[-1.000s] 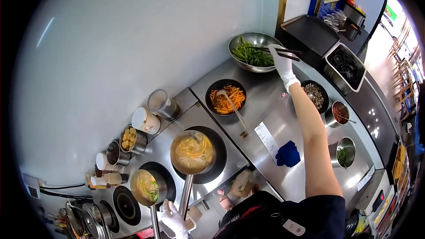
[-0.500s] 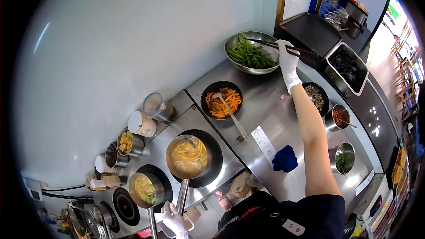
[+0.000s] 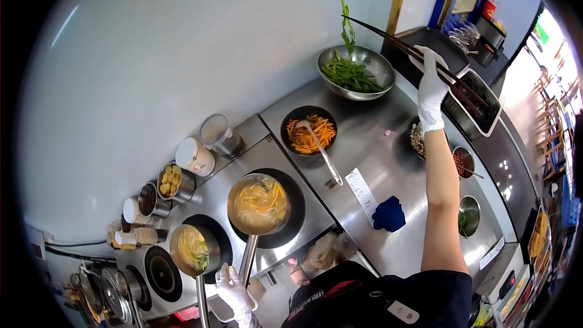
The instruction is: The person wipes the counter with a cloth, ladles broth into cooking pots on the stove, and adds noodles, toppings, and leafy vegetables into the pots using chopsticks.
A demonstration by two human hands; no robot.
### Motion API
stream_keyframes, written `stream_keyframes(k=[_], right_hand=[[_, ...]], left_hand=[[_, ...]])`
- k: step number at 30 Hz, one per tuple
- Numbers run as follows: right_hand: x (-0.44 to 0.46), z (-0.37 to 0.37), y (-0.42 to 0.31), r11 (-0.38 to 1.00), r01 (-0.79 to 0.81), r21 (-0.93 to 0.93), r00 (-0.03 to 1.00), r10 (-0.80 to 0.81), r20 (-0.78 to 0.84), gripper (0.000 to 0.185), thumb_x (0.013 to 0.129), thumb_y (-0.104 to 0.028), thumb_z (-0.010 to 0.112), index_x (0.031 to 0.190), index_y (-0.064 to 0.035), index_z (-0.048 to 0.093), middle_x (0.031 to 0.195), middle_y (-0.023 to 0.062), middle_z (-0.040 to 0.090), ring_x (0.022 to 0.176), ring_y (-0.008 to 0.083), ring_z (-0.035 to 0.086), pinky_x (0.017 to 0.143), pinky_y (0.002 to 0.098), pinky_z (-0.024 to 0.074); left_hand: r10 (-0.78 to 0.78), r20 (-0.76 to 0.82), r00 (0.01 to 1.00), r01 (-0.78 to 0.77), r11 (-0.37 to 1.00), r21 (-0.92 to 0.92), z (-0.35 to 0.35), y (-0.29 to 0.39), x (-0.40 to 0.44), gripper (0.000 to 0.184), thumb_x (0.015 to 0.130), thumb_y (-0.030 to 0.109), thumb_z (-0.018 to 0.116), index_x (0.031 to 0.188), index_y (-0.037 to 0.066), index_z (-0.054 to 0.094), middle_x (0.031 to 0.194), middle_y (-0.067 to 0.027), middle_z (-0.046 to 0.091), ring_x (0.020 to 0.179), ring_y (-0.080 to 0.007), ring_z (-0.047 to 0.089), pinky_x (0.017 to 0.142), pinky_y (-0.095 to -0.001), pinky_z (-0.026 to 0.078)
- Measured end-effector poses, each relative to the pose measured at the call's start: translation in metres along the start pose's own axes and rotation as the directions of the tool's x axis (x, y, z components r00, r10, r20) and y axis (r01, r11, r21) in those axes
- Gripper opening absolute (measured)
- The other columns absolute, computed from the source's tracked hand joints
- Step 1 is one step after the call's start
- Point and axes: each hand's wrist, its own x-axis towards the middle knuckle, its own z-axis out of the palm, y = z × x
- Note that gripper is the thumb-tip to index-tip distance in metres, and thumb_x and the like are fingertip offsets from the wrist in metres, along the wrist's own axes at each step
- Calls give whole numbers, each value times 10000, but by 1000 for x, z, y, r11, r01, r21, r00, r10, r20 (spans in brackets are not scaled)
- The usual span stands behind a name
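My right hand point(image 3: 431, 82), in a white glove, is closed around a pair of long dark chopsticks point(image 3: 392, 37). Their tips grip a bunch of leafy greens point(image 3: 347, 29), raised over a steel bowl point(image 3: 388, 75) that holds more greens point(image 3: 351, 76). Low in the view my left hand point(image 3: 234, 294), also gloved, is beside the pan handles, its fingers pointing upward and seemingly holding nothing. Near it stand a saucepan of noodle soup point(image 3: 260, 205) and a smaller saucepan with soup and green leaves point(image 3: 194, 249), both on cooktop plates.
A black bowl of carrot strips point(image 3: 313, 136) with a spoon point(image 3: 325, 158) stands on the steel counter. A receipt point(image 3: 362, 194) and blue cloth point(image 3: 388, 214) lie nearby. Jars and tins point(image 3: 176, 183) line the wall; several ingredient bowls point(image 3: 464, 161) stand beyond my right arm.
My right hand has moved up and to the right. The chopsticks have lifted a bunch of greens out of the bowl. My left hand stays near the pan handles.
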Motion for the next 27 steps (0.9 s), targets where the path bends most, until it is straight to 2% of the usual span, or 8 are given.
stream_keyframes(k=[6,9,10,14,20,22,24,27], right_hand=[[-69,45,-59,972,43,-233,980,5,198,232,956,-62,449,1032,93,604,1029,178,644,973,256,638,889,396,532],[-127,80,-69,998,-54,31,962,44,270,264,978,-104,448,1032,99,609,1033,180,642,932,244,641,848,389,540],[-151,94,-80,989,41,-144,928,16,373,290,993,-128,424,1048,97,599,1065,191,627,964,259,633,849,398,540],[-245,145,-81,859,-494,134,815,403,416,357,1006,-242,422,1046,65,601,1044,165,627,943,265,638,841,384,544],[-394,210,-74,688,-724,-41,480,546,686,214,935,-169,569,935,25,659,947,111,673,862,212,655,801,331,545],[-439,221,-50,883,-441,-160,449,372,812,173,918,-121,571,913,24,665,903,95,686,839,192,661,769,306,530],[-474,230,-35,810,-555,-190,314,416,853,129,897,-81,584,922,20,661,895,92,688,821,183,660,747,294,514],[-459,225,-44,869,-463,-176,350,362,864,115,894,-63,587,933,16,662,871,95,691,808,186,660,751,291,512]], left_hand=[[-66,-16,998,66,997,32,-20,-29,-7,188,867,102,620,1019,-3,652,911,-162,635,818,-317,622,728,-376,501],[-47,-32,998,49,996,80,-35,-47,-9,197,854,117,635,1025,23,660,916,-170,639,830,-329,632,733,-375,506],[-54,-49,997,58,996,68,-41,-54,-12,203,849,125,644,1027,29,663,914,-166,641,822,-324,637,731,-370,507],[-64,-138,988,72,996,58,-61,-85,-21,220,844,155,664,1024,29,663,873,-140,650,783,-311,642,707,-361,510],[-119,-186,975,135,988,75,-94,-125,-36,205,856,150,647,1009,14,660,882,-149,653,783,-317,645,686,-367,515],[-152,-168,974,166,983,74,-101,-137,-40,206,857,148,645,1011,12,659,887,-152,651,788,-316,645,693,-364,515],[-173,-156,973,184,981,59,-104,-146,-41,204,860,139,642,1011,4,657,896,-152,647,802,-314,643,720,-361,512],[-210,-115,971,215,976,29,-108,-150,-38,202,863,113,637,1024,-8,650,926,-157,644,830,-314,638,748,-356,510]])
